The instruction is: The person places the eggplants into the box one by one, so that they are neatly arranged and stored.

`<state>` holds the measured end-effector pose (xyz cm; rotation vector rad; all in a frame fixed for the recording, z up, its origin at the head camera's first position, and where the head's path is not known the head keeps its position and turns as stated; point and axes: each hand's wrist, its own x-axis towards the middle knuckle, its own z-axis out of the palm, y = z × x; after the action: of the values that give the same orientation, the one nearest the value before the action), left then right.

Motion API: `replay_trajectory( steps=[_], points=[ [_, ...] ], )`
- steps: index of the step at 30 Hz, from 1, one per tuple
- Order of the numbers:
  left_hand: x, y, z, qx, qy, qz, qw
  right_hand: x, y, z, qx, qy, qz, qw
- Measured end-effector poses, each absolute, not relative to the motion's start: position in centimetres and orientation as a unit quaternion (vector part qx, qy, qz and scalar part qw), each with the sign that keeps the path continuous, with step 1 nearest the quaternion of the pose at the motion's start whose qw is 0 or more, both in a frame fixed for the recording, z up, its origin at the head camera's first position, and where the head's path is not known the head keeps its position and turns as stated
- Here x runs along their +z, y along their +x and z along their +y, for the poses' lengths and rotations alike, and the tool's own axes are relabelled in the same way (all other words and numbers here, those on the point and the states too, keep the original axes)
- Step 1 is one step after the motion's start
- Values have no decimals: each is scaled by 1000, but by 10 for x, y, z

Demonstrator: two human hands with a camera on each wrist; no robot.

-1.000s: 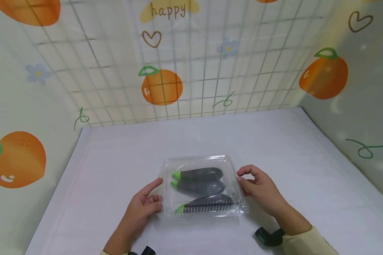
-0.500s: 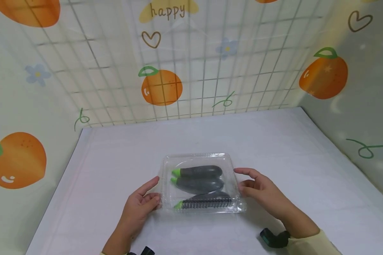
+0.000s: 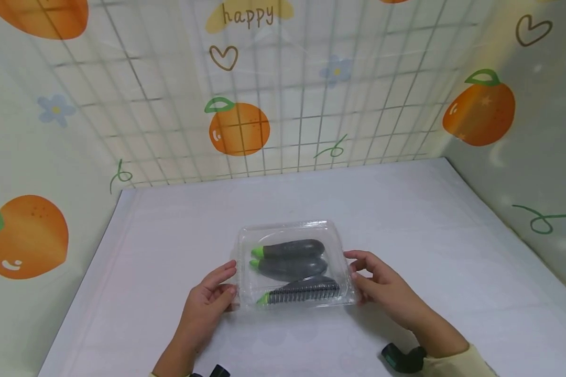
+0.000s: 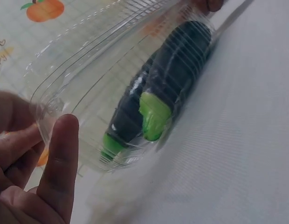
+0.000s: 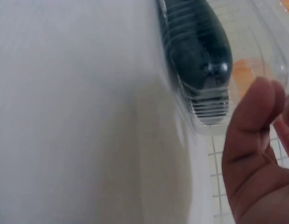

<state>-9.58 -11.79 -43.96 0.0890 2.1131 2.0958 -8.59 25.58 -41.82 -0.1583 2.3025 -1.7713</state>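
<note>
A clear plastic clamshell box (image 3: 290, 231) sits between my hands in the head view. Inside lie three dark eggplants with green stem ends: the far eggplant (image 3: 294, 248), the middle eggplant (image 3: 290, 268) and the near eggplant (image 3: 311, 287), seen partly through the box's ribbed front wall. My left hand (image 3: 206, 303) pinches the left edge, its thumb (image 4: 61, 158) in front of the rim and the fingers behind. On the right edge, my right hand (image 3: 387, 288) grips with thumb and fingers; in the right wrist view its thumb (image 5: 251, 121) overlaps the box's corner.
A white tabletop (image 3: 160, 235) spreads around the box. Behind it hangs a sheer curtain (image 3: 382, 104) printed with oranges, over a wire grid. A black device (image 3: 403, 358) is worn at the right wrist, by a pale yellow sleeve (image 3: 462, 361).
The box has shifted slightly away from the person and to the left. My right hand's index finger straightened, then bent again along the right edge. The left hand keeps its hold.
</note>
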Motion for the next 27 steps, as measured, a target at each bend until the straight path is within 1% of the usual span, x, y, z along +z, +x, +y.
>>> replay_trajectory(
  steps=[5, 8, 11, 17, 20, 22, 27],
  points=[
    [-440, -96, -117, 693, 42, 716, 73, -418, -84, 253, -591, -49, 800, 95],
    [-439, -95, -117, 688, 58, 720, 67, -416, -83, 254, -576, -74, 811, 71],
    [-439, -94, -117, 686, 71, 721, 66, -415, -82, 255, -564, -95, 818, 59],
    [-440, -94, -120, 698, 96, 704, 88, -416, -80, 260, -557, -143, 813, 93],
    [-440, -94, -121, 698, 99, 702, 96, -416, -80, 260, -555, -165, 809, 98],
    [-440, -95, -121, 699, 96, 702, 98, -415, -80, 259, -560, -160, 807, 101],
    [-440, -95, -119, 691, 65, 713, 101, -414, -78, 254, -581, -112, 800, 99]
  ],
)
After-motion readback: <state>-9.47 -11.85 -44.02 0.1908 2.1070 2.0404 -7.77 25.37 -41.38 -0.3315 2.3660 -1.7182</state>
